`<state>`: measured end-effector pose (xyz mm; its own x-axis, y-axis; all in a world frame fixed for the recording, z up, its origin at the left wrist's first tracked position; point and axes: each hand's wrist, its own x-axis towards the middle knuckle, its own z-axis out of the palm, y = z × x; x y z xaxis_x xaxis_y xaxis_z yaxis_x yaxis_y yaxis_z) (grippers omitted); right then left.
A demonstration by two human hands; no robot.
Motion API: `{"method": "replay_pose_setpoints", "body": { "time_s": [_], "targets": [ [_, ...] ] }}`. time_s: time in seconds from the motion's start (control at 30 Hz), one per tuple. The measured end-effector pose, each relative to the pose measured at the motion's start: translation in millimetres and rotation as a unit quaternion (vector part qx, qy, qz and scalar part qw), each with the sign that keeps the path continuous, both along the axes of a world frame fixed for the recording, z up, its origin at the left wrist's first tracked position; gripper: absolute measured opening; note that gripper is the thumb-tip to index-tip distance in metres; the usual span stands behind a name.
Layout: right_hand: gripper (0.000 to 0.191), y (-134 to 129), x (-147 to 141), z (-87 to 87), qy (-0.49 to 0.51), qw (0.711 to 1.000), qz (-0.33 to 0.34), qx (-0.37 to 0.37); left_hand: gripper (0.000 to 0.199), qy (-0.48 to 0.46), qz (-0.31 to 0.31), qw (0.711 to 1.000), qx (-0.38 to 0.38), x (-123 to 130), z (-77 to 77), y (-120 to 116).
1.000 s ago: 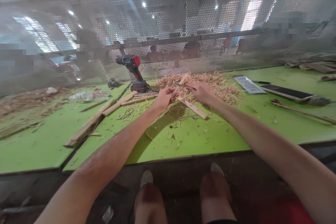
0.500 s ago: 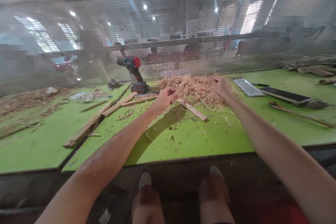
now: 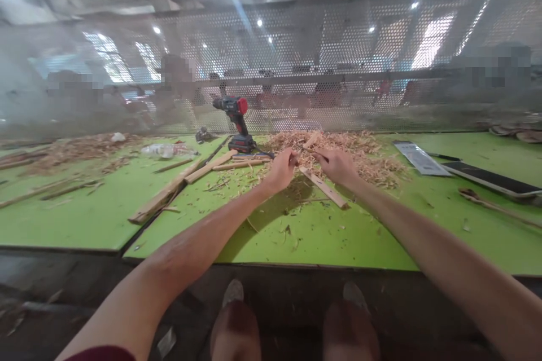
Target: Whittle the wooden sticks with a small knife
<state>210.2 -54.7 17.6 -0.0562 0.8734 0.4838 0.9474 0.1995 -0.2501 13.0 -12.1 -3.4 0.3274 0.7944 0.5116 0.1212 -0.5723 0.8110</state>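
My left hand point(image 3: 283, 168) is closed on a thin pale wood strip point(image 3: 312, 139), which points up and away over a heap of wood shavings point(image 3: 372, 152). Close to its right, my right hand point(image 3: 336, 164) has its fingers closed on a small dark, thin object point(image 3: 309, 149), too small to identify, reaching toward the strip. Below both hands a flat piece of wood point(image 3: 325, 187) with small dark marks lies slanted on the green table point(image 3: 313, 242).
Left of the hands a red and black cordless drill point(image 3: 237, 124) stands upright beside wood strips point(image 3: 165, 192) and a clear plastic bottle point(image 3: 167, 150). At right lie a packet point(image 3: 421, 158), a dark-screened device point(image 3: 493, 177) and a wooden stick point(image 3: 499, 204). A mesh screen point(image 3: 347, 96) stands behind.
My right hand has come left and closer to my left hand, by the wood strip. The camera view has shifted, so the table's things appear farther right.
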Motion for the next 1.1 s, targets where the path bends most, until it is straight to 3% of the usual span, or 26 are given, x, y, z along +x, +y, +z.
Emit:
{"method": "replay_pose_setpoints", "body": {
  "time_s": [0.3, 0.57, 0.67, 0.8, 0.87, 0.97, 1.1],
  "targets": [
    [0.057, 4, 16, 1.8, -0.003, 0.999, -0.024, -0.027, 0.022, 0.058, 0.029, 0.997, 0.029, 7, -2.3, 0],
    [0.06, 2, 84, 15.2, 0.063, 0.973, -0.221, 0.023, 0.017, 0.074, 0.018, 0.997, 0.023, 5, -1.5, -3],
    [0.062, 2, 79, 21.5, 0.073, 0.982, -0.173, 0.036, 0.013, 0.069, 0.019, 0.997, 0.016, 5, -1.3, 1],
    [0.055, -1, 40, 25.1, 0.075, 0.996, -0.047, 0.025, 0.005, 0.066, 0.041, 0.997, -0.008, 6, -0.8, 5],
    [0.054, -4, 22, 24.2, 0.071, 0.997, -0.006, 0.01, 0.013, 0.07, 0.049, 0.996, -0.015, 6, 1.7, 6],
    [0.057, -9, 5, 21.6, 0.051, 0.998, 0.03, -0.005, 0.031, 0.075, 0.05, 0.996, -0.024, 5, 6.0, 6],
    [0.059, -10, 2, 19.4, 0.008, 0.999, 0.038, 0.001, 0.029, 0.071, 0.044, 0.996, -0.038, 4, 8.1, 3]
  ]
}}
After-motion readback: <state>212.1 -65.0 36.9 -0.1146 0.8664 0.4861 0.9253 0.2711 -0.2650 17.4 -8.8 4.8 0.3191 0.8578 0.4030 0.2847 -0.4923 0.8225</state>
